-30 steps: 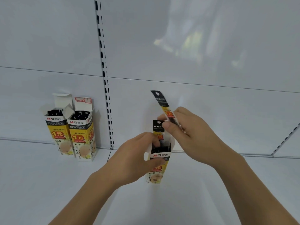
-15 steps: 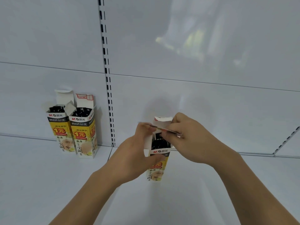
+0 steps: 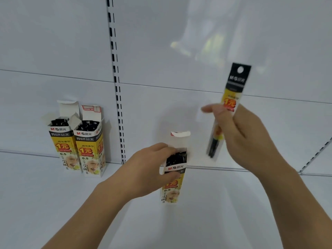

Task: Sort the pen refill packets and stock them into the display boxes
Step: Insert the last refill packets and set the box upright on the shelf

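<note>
Left hand (image 3: 147, 169) curled in a low grip, right hand (image 3: 240, 133) raised higher, fingers pinched.

Packet (image 3: 231, 97) blk/yellow, red "1元"; boxes (image 3: 77, 141) prob. same.

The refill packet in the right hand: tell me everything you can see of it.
The refill packet is a long, narrow, clear sleeve with a black header card, a round hang hole, white branding and a yellow band with red print. Dark refills show in its lower part. It is held nearly upright, slightly tilted, above the shelf, gripped at mid-length by the right hand, blurred.
</note>
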{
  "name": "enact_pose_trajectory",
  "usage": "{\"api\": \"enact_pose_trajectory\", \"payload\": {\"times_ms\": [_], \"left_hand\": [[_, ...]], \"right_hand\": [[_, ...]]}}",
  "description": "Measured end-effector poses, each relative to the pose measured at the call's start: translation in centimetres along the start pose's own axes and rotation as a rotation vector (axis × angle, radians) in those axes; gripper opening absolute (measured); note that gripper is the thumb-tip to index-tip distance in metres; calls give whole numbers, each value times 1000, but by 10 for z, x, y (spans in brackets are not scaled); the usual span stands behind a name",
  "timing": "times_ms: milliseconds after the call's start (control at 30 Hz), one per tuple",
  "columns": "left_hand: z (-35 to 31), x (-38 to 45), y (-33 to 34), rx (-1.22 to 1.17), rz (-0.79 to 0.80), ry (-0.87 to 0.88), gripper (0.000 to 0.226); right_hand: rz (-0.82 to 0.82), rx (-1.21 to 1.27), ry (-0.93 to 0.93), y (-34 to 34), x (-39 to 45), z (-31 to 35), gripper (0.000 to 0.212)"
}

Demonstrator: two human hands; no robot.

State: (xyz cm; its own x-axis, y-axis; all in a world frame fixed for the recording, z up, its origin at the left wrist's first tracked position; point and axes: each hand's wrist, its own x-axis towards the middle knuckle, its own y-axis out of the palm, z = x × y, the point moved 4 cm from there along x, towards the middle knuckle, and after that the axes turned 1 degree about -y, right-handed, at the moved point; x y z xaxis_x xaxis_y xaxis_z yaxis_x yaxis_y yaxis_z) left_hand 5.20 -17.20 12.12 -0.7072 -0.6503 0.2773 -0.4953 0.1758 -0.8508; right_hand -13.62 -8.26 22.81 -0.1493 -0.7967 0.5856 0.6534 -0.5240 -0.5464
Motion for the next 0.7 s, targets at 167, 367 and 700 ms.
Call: {"api": "enact_pose_trajectory", "payload": {"times_ms": [167, 367, 700], "left_hand": [[-1, 0, 0, 31, 14, 12, 51], [1, -3, 3, -20, 11, 23, 49], [5, -7, 8, -56, -20, 42, 40]], "right_hand": [[-203, 256, -60, -2, -5, 9, 12], [-36, 275, 14, 29, -5, -9, 14], [87, 66, -98, 44, -3, -24, 23]]}}
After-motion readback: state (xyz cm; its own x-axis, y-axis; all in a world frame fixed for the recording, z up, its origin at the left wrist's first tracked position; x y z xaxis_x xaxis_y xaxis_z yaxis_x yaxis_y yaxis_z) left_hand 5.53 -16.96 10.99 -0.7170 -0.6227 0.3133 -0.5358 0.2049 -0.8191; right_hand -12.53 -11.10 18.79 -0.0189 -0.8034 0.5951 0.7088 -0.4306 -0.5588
